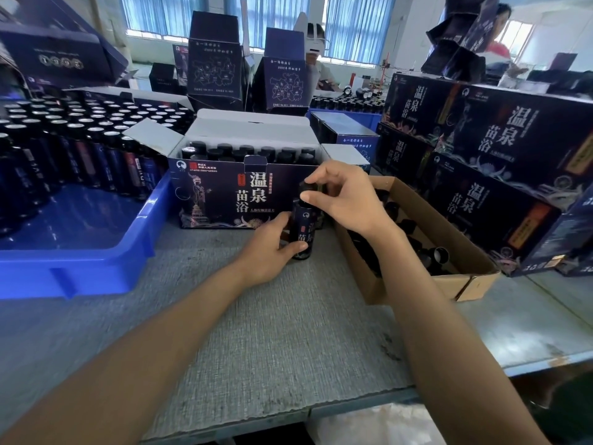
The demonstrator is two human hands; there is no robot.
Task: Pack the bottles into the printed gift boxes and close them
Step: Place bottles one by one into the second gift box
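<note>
One dark bottle [303, 229] stands upright on the grey tabletop [272, 332], just in front of the open printed gift box [224, 200], and you have both hands on it. Your left hand [269, 248] grips the lower body of the bottle, its fingers [279, 220] curled round it. Your right hand [343, 197] pinches the black cap [308, 187] at the bottle's top between thumb and forefinger. The gift box has its flaps raised and holds rows of black-capped bottles [244, 152]. To your left, a blue plastic tray [80, 252] carries many dark bottles with pale shiny tops [64, 149]. To your right, a brown cardboard box [449, 277] holds loose black caps [438, 255]. Beyond it, closed gift boxes [497, 149] sit stacked
</note>
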